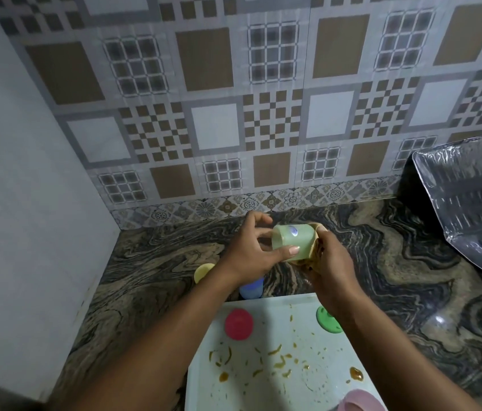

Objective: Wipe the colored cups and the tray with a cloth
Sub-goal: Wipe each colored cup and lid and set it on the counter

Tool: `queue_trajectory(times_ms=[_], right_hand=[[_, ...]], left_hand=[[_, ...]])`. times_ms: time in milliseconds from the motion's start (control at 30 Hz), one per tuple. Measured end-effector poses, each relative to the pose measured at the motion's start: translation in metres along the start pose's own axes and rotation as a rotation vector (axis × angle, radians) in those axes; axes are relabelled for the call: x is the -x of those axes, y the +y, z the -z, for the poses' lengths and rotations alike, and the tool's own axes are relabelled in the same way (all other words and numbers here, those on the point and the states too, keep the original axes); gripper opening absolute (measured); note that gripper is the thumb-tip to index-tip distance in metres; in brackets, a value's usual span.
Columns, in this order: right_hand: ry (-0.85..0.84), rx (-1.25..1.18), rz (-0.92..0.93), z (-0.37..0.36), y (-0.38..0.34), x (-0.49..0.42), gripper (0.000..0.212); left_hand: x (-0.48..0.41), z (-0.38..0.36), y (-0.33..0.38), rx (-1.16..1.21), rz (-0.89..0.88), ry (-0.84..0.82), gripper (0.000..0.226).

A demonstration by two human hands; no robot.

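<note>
One pale green cup (293, 241) is being wiped just beyond the tray (263, 315): the left hand (248, 250) grips it, and the right hand (331, 262) clutches the cloth (320, 228) against its mouth. Next probably comes setting it down and lifting the red cup (238, 324) off the tray.

Both bare forearms reach forward and converge above the back of the counter (397, 262), where the left grip (251, 247) curls thumb and fingers round a cup (293, 240) and the right grip (333, 266) clutches a cloth (319, 229) at its mouth.
</note>
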State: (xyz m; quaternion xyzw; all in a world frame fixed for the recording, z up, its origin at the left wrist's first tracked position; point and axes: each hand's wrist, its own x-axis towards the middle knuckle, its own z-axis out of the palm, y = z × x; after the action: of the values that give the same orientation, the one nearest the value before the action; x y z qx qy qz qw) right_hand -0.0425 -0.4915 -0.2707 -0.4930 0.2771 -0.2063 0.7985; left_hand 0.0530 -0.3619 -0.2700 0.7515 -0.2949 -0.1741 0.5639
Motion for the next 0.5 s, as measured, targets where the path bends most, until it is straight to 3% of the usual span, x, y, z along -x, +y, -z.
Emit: queue_trajectory(times_ms=[100, 200, 333, 433, 500], right_hand=[[-0.042, 0.148, 0.102, 0.0, 0.009, -0.003, 0.037], [-0.058, 0.282, 0.162, 0.003, 0.014, -0.004, 0.038], [-0.083, 0.341, 0.188, 0.008, 0.02, -0.006, 0.041], [-0.074, 0.309, 0.173, 0.012, 0.023, -0.009, 0.043], [-0.086, 0.34, 0.178, 0.012, 0.027, -0.01, 0.045]], left_hand=[[0.0, -0.001, -0.003, -0.016, 0.033, -0.006, 0.073], [0.01, -0.005, -0.012, -0.178, -0.118, -0.022, 0.06], [0.016, -0.008, -0.026, -0.409, -0.296, 0.009, 0.068], [0.016, -0.01, -0.025, -0.238, -0.132, 0.009, 0.067], [0.017, -0.012, -0.028, -0.22, -0.148, 0.009, 0.062]])
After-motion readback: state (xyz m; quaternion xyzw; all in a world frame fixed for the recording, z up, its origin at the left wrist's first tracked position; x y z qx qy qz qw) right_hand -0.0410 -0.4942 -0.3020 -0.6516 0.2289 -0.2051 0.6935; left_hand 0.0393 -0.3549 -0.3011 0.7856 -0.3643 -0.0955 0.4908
